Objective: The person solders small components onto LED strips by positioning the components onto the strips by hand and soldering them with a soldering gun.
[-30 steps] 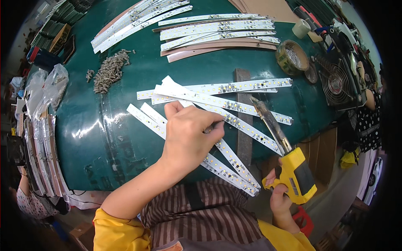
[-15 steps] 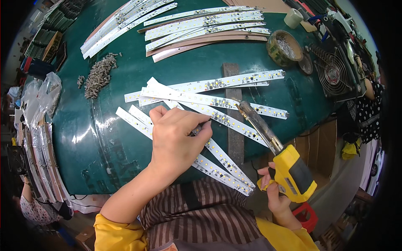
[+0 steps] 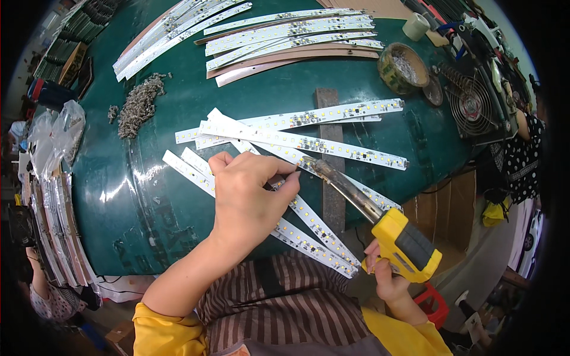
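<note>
My left hand [image 3: 246, 193] rests over crossed white LED strips [image 3: 317, 222], thumb and forefinger pinched on a tiny dark part [image 3: 297, 168], mostly hidden by the fingertips. My right hand [image 3: 389, 282] grips a yellow and black soldering gun [image 3: 409, 243] by its handle. The gun's long, stained metal barrel slants up and left. Its tip [image 3: 309, 161] lies over one LED strip [image 3: 282, 154], close by my left fingertips; whether it touches is unclear. Above that strip lies another LED strip [image 3: 356, 152], slanting across the dark flat bar [image 3: 333, 204].
A heap of small metal-legged parts [image 3: 139, 107] sits left on the green table [image 3: 178, 237]. More LED strips [image 3: 291, 44] are stacked at the back. A round tub [image 3: 404, 68] and a fan [image 3: 472, 104] stand right. Plastic bags [image 3: 56, 136] lie far left; other people show at both sides.
My right hand has brought the soldering gun left, so its tip now sits over the strip near my left fingertips. My left hand has barely shifted.
</note>
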`<act>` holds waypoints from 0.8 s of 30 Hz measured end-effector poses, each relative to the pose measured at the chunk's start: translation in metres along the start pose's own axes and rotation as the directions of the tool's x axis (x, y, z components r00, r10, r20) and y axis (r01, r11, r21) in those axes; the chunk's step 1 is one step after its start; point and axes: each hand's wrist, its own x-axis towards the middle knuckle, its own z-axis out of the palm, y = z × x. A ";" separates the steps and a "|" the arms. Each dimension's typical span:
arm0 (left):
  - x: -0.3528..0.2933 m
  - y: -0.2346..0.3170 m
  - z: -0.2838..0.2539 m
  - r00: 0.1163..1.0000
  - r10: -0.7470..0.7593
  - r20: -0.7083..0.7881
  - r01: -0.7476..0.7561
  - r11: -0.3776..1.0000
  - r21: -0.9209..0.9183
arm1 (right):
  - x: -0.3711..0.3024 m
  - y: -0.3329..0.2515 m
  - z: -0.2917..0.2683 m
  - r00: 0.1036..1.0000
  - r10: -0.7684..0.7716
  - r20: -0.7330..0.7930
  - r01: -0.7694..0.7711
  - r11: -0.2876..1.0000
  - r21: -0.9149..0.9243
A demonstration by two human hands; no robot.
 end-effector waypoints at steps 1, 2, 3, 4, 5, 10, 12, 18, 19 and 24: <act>0.000 0.000 -0.001 1.000 -0.017 0.006 0.017 1.000 -0.008 | 0.001 0.000 -0.001 1.000 -0.005 0.031 0.006 1.000 -0.031; 0.000 0.000 -0.001 1.000 -0.018 0.004 0.018 1.000 -0.009 | 0.000 0.001 -0.003 0.999 -0.005 0.033 0.006 0.999 -0.032; 0.001 0.001 0.000 1.000 -0.011 -0.016 0.011 1.000 0.003 | 0.000 0.002 -0.004 0.999 -0.008 0.047 0.010 0.999 -0.038; 0.002 0.001 0.000 0.999 -0.003 -0.035 0.004 1.000 0.015 | 0.000 0.003 -0.005 0.998 -0.011 0.062 0.013 0.999 -0.045; 0.002 0.001 0.000 0.999 -0.004 -0.036 0.004 1.000 0.015 | 0.000 0.003 -0.005 0.998 -0.010 0.062 0.013 0.999 -0.046; 0.002 0.000 0.000 1.000 0.000 -0.030 0.000 1.000 0.021 | -0.001 0.009 -0.006 0.994 -0.102 0.042 0.107 0.988 -0.115; 0.003 0.001 0.000 1.000 -0.007 -0.029 0.008 1.000 0.016 | -0.004 0.016 -0.010 0.990 -0.123 0.074 0.132 0.983 -0.130; 0.002 0.000 0.001 1.000 -0.011 -0.028 0.011 1.000 -0.001 | 0.001 0.012 -0.008 0.989 -0.144 0.041 0.150 0.966 -0.213; 0.002 0.000 0.001 1.000 -0.011 -0.029 0.011 1.000 -0.001 | 0.002 0.013 -0.010 0.965 -0.224 0.138 0.252 0.939 -0.235; 0.002 -0.002 0.002 0.999 -0.004 -0.033 0.004 1.000 -0.002 | 0.001 0.012 -0.009 0.985 -0.149 0.090 0.163 0.971 -0.173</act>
